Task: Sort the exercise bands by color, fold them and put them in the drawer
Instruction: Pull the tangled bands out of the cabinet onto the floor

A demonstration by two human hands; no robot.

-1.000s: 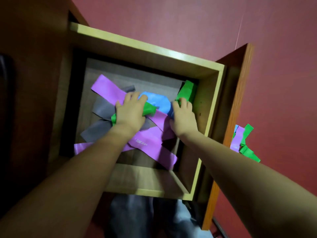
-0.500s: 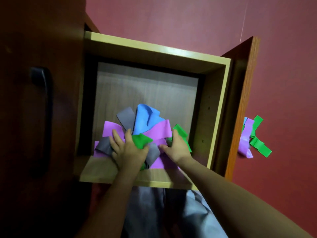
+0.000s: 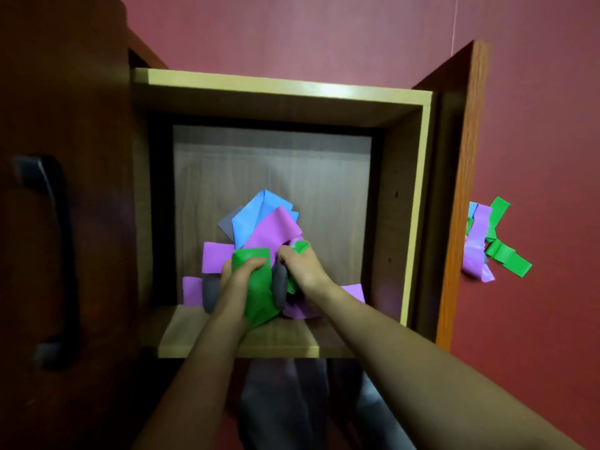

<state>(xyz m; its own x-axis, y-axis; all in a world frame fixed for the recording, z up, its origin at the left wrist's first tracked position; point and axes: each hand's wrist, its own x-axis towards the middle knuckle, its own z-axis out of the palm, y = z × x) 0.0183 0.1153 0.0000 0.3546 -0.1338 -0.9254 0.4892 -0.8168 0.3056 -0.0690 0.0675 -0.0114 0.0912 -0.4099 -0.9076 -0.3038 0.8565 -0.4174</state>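
Observation:
A tangle of exercise bands lies at the near end of the open wooden drawer [image 3: 418, 203]: blue band [image 3: 256, 216], purple band [image 3: 276, 230], grey band [image 3: 279, 284] and green band [image 3: 259, 297]. My left hand [image 3: 240, 274] is closed around the green band, bunching it. My right hand [image 3: 302, 264] grips the pile just to the right, fingers dug into green and grey bands. The far half of the drawer floor is bare wood.
A dark cabinet front with a black handle [image 3: 55, 254] stands on the left. An open wooden door [image 3: 461, 190] is on the right. Beyond it a second heap of purple, green and blue bands [image 3: 487, 241] lies on the red floor. My grey-trousered legs are below the drawer.
Both hands have dragged the spread-out bands from the middle of the drawer toward its near edge, gathering them into a tight bunch. The left hand has closed on the green band.

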